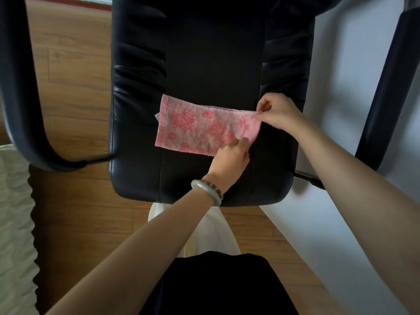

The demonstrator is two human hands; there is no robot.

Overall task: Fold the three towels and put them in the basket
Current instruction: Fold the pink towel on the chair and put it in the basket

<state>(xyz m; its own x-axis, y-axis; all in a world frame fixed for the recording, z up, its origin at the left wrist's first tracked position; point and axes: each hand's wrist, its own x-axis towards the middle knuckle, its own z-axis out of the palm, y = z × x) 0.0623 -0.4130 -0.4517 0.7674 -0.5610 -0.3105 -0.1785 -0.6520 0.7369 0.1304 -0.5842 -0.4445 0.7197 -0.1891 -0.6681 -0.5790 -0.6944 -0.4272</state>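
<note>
black chair seat (204, 64) bears the pink floral towel (193, 128), long axis left-right; left hand (231, 158) and right hand (279, 112) both pinch its right-end corners, likely to fold leftward.

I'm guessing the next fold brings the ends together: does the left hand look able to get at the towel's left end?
Probably yes. The left hand pinches the towel at its near right corner; nothing lies on the towel or the chair seat between there and the left end.
</note>
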